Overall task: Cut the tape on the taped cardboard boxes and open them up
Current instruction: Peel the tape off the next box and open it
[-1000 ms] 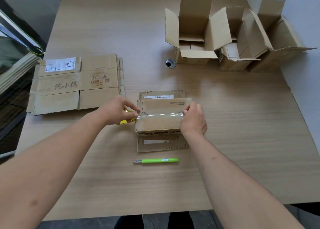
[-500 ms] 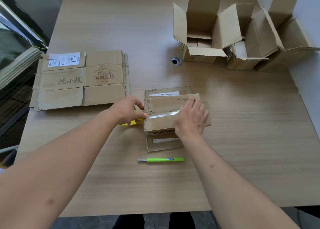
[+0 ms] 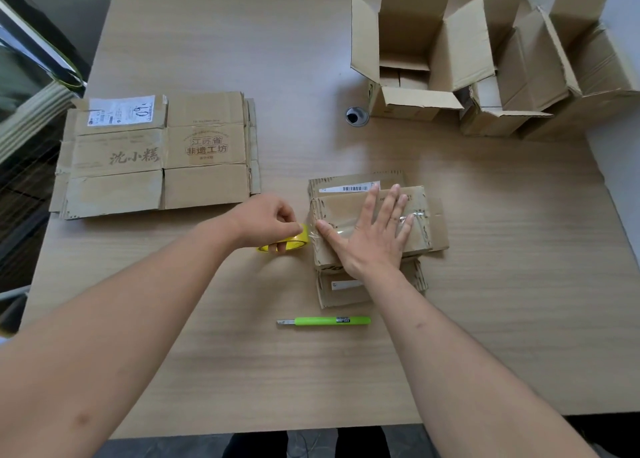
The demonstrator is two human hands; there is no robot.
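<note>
Your right hand (image 3: 367,236) flat, fingers spread, presses taped box (image 3: 346,212); left hand (image 3: 266,224) grips yellow tape roll (image 3: 294,243). Flattened carton (image 3: 156,156) reads "沈小糕", "江苏省 非遗工坊".

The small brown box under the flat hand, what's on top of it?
The right hand lies flat on the small brown cardboard box, over a clear tape strip. Most of the tape beneath the palm is covered.

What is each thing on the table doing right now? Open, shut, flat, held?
Small box: closed, clear tape across its top.
Right hand: flat, pressing on the small box.
Left hand: holding the tape roll.
Tape roll: on its edge beside the small box.
Green knife: lying on the table, untouched.
Flat boxes: folded flat, stacked.
Far boxes: open, flaps up.
</note>
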